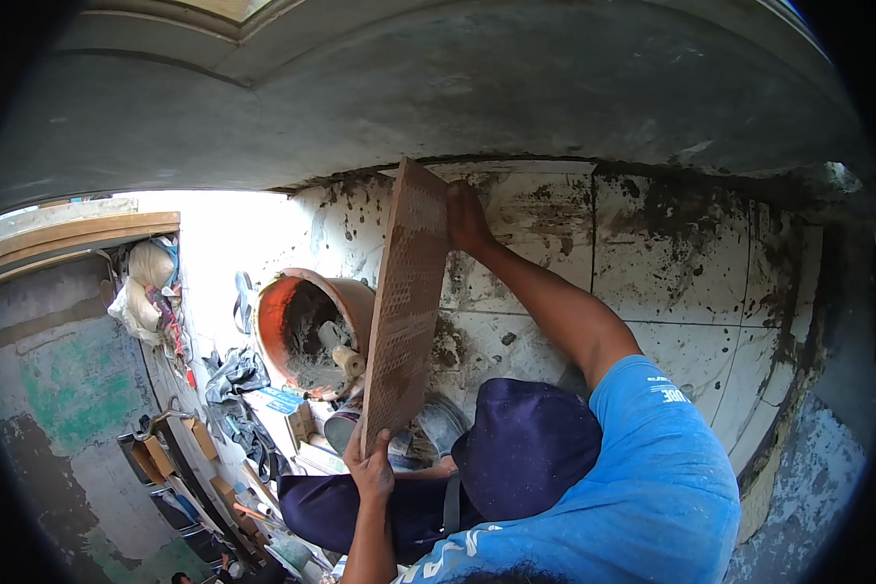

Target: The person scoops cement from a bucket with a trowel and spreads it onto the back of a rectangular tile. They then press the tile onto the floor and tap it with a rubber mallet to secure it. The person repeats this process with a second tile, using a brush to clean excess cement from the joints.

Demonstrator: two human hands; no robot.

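A large brown tile [404, 302] is held up on edge between my two hands, its textured, patterned face turned partly toward me. My left hand [370, 469] grips its lower near corner, thumb and fingers on either side. At the upper far end, my right hand [465, 219] is closed on the tile's right edge, with the fingers partly hidden. Just left of the tile stands an orange bucket [365, 297], its inside coated with grey mortar. A tool with a pale rounded handle [348, 362] rests in the bucket's mouth; its other end cannot be made out.
White floor tiles [535, 263] spattered with dark mortar lie beneath. A grey plastered wall [438, 97] runs along the far side. Black bags [238, 380], cartons [292, 409] and wooden pieces clutter the left. Filled sacks [146, 292] hang or stand beyond. My bent knees are close below the tile.
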